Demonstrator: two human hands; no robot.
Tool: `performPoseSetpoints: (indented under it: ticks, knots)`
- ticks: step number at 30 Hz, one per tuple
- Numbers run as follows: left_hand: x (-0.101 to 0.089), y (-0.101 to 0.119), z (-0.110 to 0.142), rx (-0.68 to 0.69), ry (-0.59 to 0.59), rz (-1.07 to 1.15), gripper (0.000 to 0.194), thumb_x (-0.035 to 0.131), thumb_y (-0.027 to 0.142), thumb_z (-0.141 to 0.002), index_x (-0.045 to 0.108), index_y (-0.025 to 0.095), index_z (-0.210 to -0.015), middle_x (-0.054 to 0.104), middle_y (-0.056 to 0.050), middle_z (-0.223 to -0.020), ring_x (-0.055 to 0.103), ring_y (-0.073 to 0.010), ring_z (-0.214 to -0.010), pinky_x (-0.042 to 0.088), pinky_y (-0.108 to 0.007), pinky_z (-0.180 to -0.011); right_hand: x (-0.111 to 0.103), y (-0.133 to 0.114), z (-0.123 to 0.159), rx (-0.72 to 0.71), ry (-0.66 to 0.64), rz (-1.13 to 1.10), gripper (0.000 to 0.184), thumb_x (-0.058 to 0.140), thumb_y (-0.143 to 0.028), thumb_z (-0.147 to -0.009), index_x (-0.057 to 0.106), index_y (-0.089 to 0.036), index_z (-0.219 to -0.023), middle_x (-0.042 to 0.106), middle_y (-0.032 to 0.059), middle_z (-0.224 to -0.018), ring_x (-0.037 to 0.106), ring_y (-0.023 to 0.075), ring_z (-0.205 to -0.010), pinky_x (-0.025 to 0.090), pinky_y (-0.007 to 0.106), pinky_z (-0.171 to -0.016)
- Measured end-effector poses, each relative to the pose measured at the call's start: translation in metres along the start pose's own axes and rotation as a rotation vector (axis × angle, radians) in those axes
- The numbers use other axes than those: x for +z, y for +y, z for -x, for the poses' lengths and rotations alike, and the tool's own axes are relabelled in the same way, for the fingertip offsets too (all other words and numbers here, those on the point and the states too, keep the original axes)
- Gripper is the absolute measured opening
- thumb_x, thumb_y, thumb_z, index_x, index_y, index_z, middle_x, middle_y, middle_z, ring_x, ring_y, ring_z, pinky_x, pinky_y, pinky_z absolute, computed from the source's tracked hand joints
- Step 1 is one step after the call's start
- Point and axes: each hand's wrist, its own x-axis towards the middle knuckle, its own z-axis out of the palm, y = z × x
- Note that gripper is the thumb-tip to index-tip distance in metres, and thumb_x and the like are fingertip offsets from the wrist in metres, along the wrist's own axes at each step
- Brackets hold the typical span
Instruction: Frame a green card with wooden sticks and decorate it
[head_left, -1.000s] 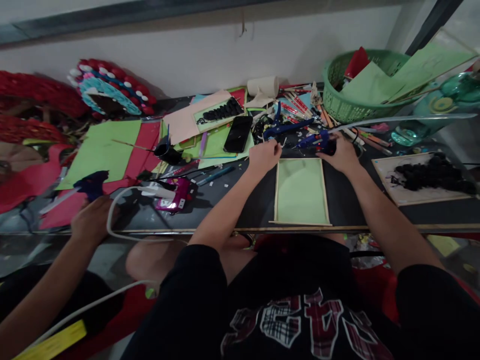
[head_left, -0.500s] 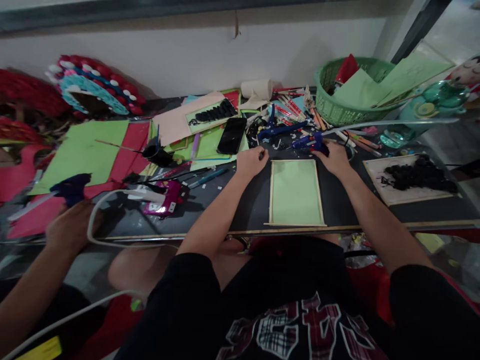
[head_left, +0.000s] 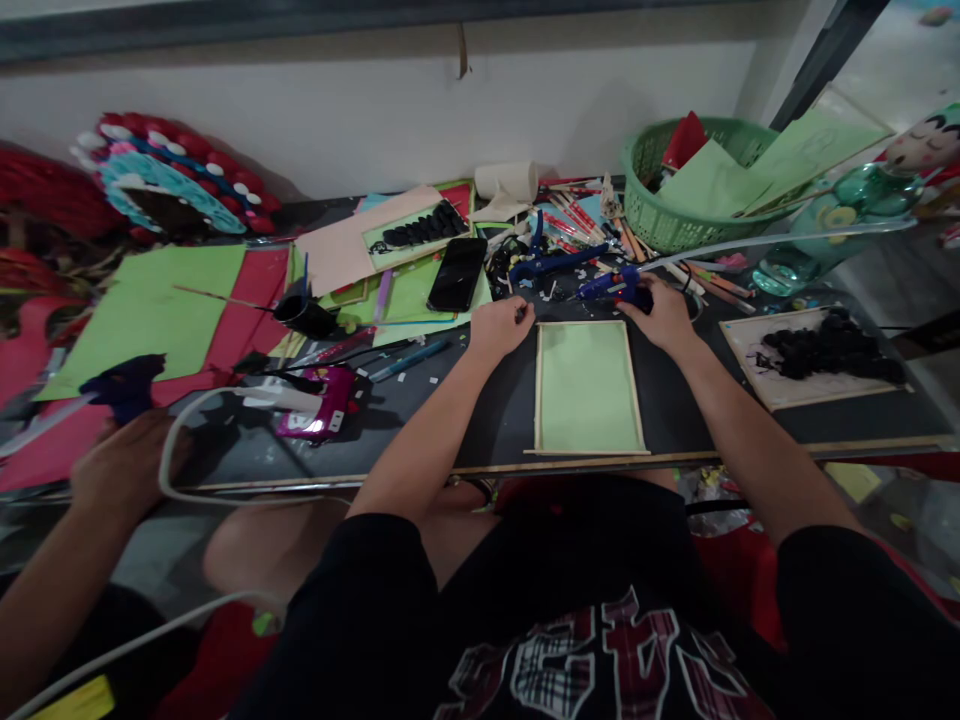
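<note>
– When you look along the back edge of the bench (head_left: 499,425), which containers do you find?

– Towards its right back corner stands a green basket (head_left: 675,228). In it I see a red piece (head_left: 684,142) and light green sheets (head_left: 716,180), of which one reaches out over the rim on the right. Left of the middle there is also a black cup (head_left: 306,318); a blue stick (head_left: 305,275) stands upright in it.

– And the grip of the right hand (head_left: 661,315)?

– Its fingers are closed around the handle of a blue glue gun (head_left: 609,284), whose nozzle points to the left. A long, clear glue stick (head_left: 780,238) comes out of its rear, passing in front of the basket.

– How is the left hand (head_left: 501,328)?

– It is curled, with the fingers together, on the bench near the left back corner of the framed green panel (head_left: 589,385). Whether it pinches something small, I cannot tell.

– Where does this panel lie?

– It lies flat between the two forearms, with its near strip just beside the front edge of the bench.
</note>
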Motion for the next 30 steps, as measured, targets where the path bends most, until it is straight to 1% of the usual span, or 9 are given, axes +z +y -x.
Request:
performPoseSetpoints:
  ticks: [5,11,14,19,22,26,28,30]
  knots:
    - [0.0,0.001,0.0,-0.009,-0.014,-0.007,0.032,0.05,0.037,-0.099,0.075,0.019,-0.089,0.078,-0.008,-0.084,0.071,-0.0232,-0.079,0.033,-0.03,-0.061,0.002,0.003,0.0,-0.005,0.016,-0.007,0.059,0.071,-0.048,-0.084,0.058,-0.015,-0.13,0.07,0.0189,-0.122,0.066,0.0366,-0.115,0.051,0.055,-0.103]
    - [-0.003,0.001,0.001,-0.019,-0.034,0.021,0.032,0.051,0.036,-0.099,0.075,0.019,-0.088,0.078,-0.009,-0.086,0.071,-0.023,-0.081,0.035,-0.03,-0.063,0.001,0.002,0.001,0.021,0.019,-0.009,0.058,0.073,-0.045,-0.079,0.06,-0.014,-0.126,0.071,0.0192,-0.12,0.066,0.0378,-0.114,0.051,0.058,-0.102]
    - [-0.004,0.002,0.001,-0.016,-0.043,0.021,0.031,0.051,0.036,-0.099,0.075,0.019,-0.088,0.078,-0.008,-0.087,0.071,-0.0228,-0.081,0.035,-0.03,-0.063,0.001,0.001,0.001,0.035,0.015,-0.009,0.057,0.072,-0.047,-0.08,0.061,-0.015,-0.126,0.071,0.0192,-0.12,0.066,0.0381,-0.114,0.05,0.059,-0.103]
    - [-0.001,0.001,0.0,-0.036,-0.039,0.022,0.032,0.05,0.038,-0.1,0.075,0.02,-0.091,0.079,-0.008,-0.09,0.071,-0.0239,-0.084,0.036,-0.03,-0.064,-0.002,-0.003,0.002,0.019,0.017,-0.016,0.057,0.068,-0.049,-0.083,0.059,-0.015,-0.128,0.07,0.0189,-0.122,0.066,0.0367,-0.115,0.051,0.056,-0.104]
    - [0.0,0.0,0.0,-0.034,-0.043,0.016,0.032,0.049,0.038,-0.1,0.075,0.02,-0.092,0.079,-0.008,-0.09,0.071,-0.024,-0.084,0.036,-0.03,-0.064,-0.004,-0.006,0.002,0.012,-0.012,0.011,0.053,0.064,-0.048,-0.085,0.06,-0.016,-0.127,0.07,0.0187,-0.123,0.066,0.0368,-0.115,0.052,0.056,-0.103]
    - [-0.002,0.001,0.0,-0.031,-0.055,0.005,0.033,0.048,0.037,-0.1,0.075,0.02,-0.093,0.079,-0.008,-0.09,0.072,-0.0238,-0.085,0.037,-0.03,-0.065,-0.005,-0.008,0.002,0.014,0.006,0.018,0.054,0.065,-0.046,-0.084,0.06,-0.016,-0.129,0.071,0.0171,-0.122,0.067,0.0356,-0.113,0.053,0.054,-0.102]
    - [-0.003,0.001,0.0,-0.037,-0.058,-0.001,0.033,0.048,0.038,-0.1,0.075,0.02,-0.093,0.079,-0.008,-0.089,0.072,-0.0236,-0.085,0.038,-0.03,-0.065,-0.004,-0.006,0.002,0.009,0.001,0.023,0.056,0.065,-0.048,-0.083,0.06,-0.017,-0.129,0.072,0.0167,-0.122,0.067,0.0358,-0.114,0.053,0.055,-0.102]
    - [-0.003,0.001,-0.001,-0.042,-0.063,0.003,0.032,0.049,0.038,-0.1,0.075,0.02,-0.093,0.079,-0.007,-0.088,0.071,-0.0234,-0.084,0.038,-0.029,-0.065,-0.001,-0.002,0.001,0.002,-0.022,0.042,0.057,0.064,-0.049,-0.083,0.061,-0.015,-0.128,0.071,0.0184,-0.122,0.065,0.0378,-0.116,0.051,0.058,-0.104]
